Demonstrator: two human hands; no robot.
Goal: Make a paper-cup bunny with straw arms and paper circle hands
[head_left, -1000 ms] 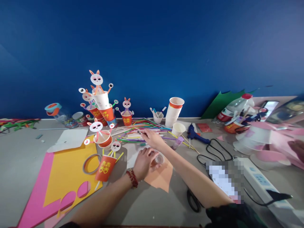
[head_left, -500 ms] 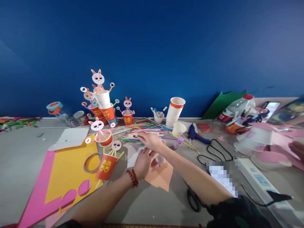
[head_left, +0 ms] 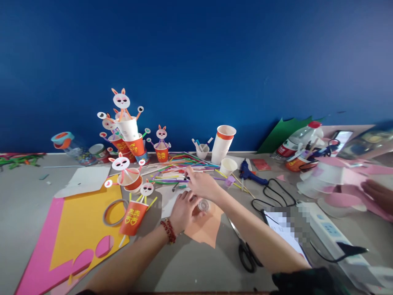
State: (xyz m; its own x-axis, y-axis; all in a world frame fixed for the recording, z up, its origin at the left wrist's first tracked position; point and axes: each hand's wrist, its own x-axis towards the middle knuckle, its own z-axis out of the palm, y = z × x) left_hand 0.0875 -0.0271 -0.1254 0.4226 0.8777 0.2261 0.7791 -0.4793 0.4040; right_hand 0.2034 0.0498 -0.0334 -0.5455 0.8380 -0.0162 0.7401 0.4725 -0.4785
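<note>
Gripping a small clear round container (head_left: 204,205), the fingers of the left hand (head_left: 182,211) bend around its side, over the peach paper (head_left: 207,233). The right hand (head_left: 203,184) pinches a thin dark-ended thing (head_left: 186,178); its kind I cannot tell. Beyond lie coloured sticks (head_left: 175,168); scissors (head_left: 241,242) rest near the right forearm, and a red rabbit cup (head_left: 132,217) leans at left.

The grey table (head_left: 172,270) carries a peach paper sheet (head_left: 205,230). Right of that sheet lie black-handled scissors (head_left: 246,257), and farther right a white power strip (head_left: 330,227). Beyond the peach sheet are loose coloured sticks (head_left: 175,167), a stack of paper cups (head_left: 220,148) and, rightward, a blue glue gun (head_left: 250,175). Well to its left lies a pink sheet (head_left: 37,264).
</note>
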